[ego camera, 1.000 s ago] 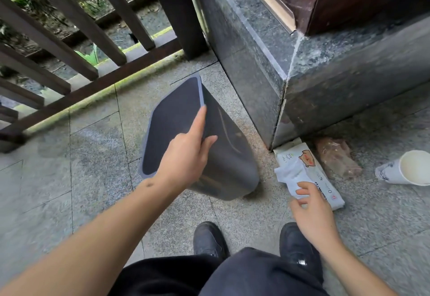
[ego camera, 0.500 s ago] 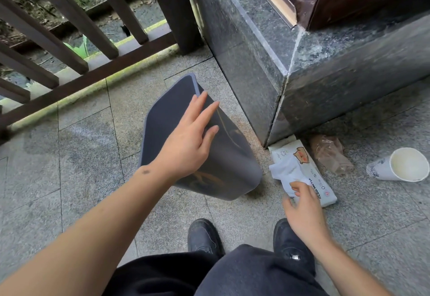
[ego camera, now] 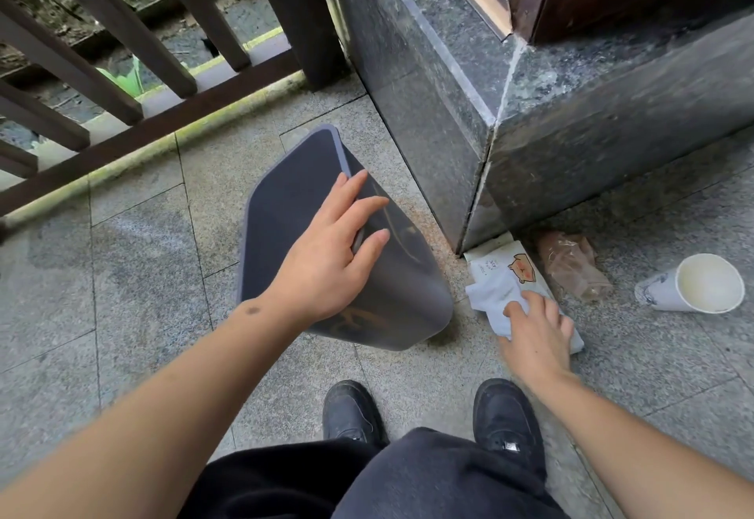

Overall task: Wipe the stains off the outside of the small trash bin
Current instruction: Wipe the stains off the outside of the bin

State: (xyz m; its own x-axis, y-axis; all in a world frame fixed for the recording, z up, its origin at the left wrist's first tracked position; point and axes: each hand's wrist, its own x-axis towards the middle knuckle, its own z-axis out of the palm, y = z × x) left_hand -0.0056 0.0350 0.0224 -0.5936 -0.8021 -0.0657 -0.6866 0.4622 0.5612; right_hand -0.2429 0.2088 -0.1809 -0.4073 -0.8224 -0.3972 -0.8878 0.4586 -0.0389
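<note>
A small dark grey trash bin lies tilted on the stone floor, its open mouth facing left. Brown stains run across its upper side and near its base. My left hand rests on the bin's rim and side with the fingers spread. To the right, a white wet wipe sticks out of a white wipe pack printed with an orange cartoon animal. My right hand lies on the wipe, fingers curled and pinching its near end.
A dark stone pillar base stands just behind the bin and pack. A crumpled brown plastic wrapper and a tipped white paper cup lie at the right. A dark wooden railing runs along the left. My two black shoes are below.
My left hand has flattened and its fingers have spread over the bin's rim. My right hand has moved forward onto the wipe and closed on it.
</note>
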